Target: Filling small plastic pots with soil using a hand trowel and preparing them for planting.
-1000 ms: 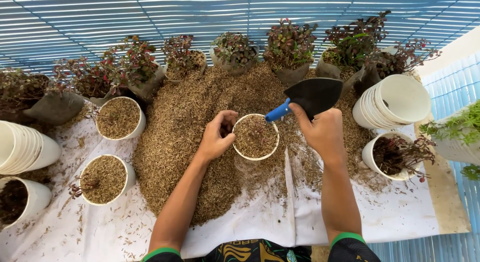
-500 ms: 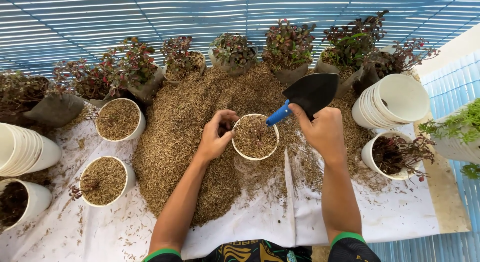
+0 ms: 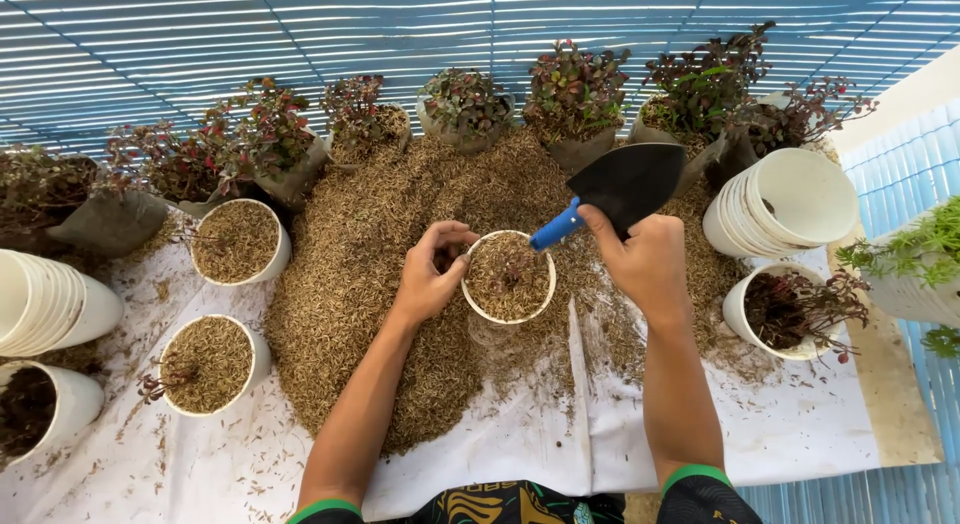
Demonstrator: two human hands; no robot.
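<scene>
My left hand (image 3: 432, 274) grips the left rim of a white pot (image 3: 508, 278) filled with brown husk, a small dark seedling barely showing in it. My right hand (image 3: 645, 261) holds a trowel by its blue handle (image 3: 556, 227); the black blade (image 3: 628, 184) is raised above and right of the pot and looks empty. The pot stands at the near edge of a large heap of brown husk (image 3: 370, 274) spread on a white sheet (image 3: 500, 454).
Two filled white pots (image 3: 238, 242) (image 3: 208, 364) stand at the left. Stacks of empty white pots lie at the left (image 3: 50, 304) and right (image 3: 780, 204). A pot with a reddish plant (image 3: 795, 309) sits at the right. Bagged red-leaved plants (image 3: 575, 94) line the back.
The trowel has lifted slightly up and to the right. My left hand stays on the pot's rim.
</scene>
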